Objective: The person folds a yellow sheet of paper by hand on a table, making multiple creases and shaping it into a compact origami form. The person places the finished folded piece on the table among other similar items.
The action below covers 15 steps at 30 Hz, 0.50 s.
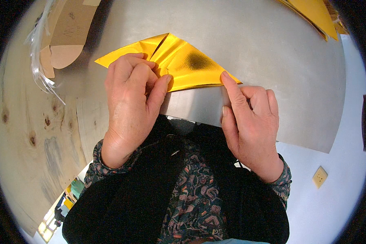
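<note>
A folded sheet of shiny gold foil paper (181, 67) lies on the grey metal tabletop (272, 49), with a raised crease running up to its far point. My left hand (130, 91) is closed on its left part, fingers bent on top and thumb against the near edge, gathering the foil in wrinkles. At the right corner, the outstretched index finger of my right hand (254, 118) presses on the sheet. The right thumb is apart from that finger, near the table's front edge, and the other right fingers are curled.
More gold foil sheets (313, 16) lie at the far right. To the far left stands a cardboard piece (71, 36) with handwriting, beside clear plastic strands (38, 69). A knotted plywood surface (32, 130) adjoins the metal. A wall outlet (320, 177) shows at right.
</note>
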Available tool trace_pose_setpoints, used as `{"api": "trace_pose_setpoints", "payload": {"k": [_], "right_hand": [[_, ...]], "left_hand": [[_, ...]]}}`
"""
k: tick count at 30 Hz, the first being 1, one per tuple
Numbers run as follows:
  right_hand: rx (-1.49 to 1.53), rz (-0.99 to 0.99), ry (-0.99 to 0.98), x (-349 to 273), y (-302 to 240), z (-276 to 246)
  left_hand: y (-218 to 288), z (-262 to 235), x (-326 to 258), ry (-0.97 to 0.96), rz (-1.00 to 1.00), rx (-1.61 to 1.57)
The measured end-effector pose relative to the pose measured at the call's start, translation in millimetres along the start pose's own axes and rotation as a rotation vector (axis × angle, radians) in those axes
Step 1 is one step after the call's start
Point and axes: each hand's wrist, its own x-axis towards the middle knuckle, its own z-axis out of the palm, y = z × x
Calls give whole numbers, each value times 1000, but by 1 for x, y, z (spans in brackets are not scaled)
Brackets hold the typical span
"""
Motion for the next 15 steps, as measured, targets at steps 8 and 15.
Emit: {"api": "trace_pose_setpoints", "payload": {"k": [8, 15], "right_hand": [[18, 2, -3, 0, 0, 2], [-4, 17, -58, -1, -1, -1]], "left_hand": [[-2, 1, 1, 8, 5, -15], [-2, 1, 0, 5, -8, -26]]}}
